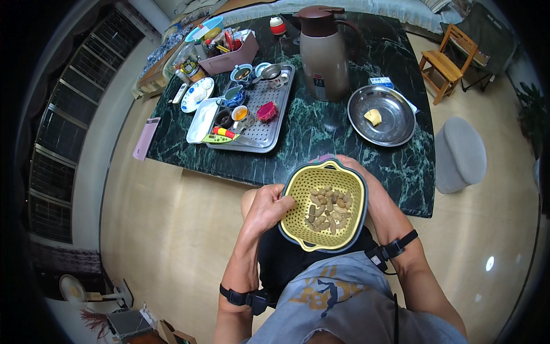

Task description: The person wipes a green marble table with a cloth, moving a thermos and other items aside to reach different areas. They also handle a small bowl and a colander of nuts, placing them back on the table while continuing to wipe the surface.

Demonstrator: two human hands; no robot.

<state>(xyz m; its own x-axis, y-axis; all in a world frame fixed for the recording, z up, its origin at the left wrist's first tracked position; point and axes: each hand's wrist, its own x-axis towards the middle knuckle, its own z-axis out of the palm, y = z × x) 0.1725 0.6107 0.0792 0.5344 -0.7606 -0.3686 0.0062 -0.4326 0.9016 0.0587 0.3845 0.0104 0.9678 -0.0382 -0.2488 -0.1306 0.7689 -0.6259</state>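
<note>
A yellow plastic colander, nested in a dark grey basin, is held over my lap by the near edge of the dark marble table. Unshelled peanuts lie on its perforated bottom. My left hand grips the left rim, thumb over the edge. Behind the far right corner is my right hand, its fingers mostly hidden by the colander; a pink and green cloth or wrapper shows beside it. Beyond, a steel bowl with a pale yellow piece of food stands on the table.
A large thermos jug stands behind the bowl. Left of it, a perforated metal tray carries cups, small pitchers, a dragon fruit piece and a green-handled knife. A pink storage box sits farther back. A grey stool is at the right.
</note>
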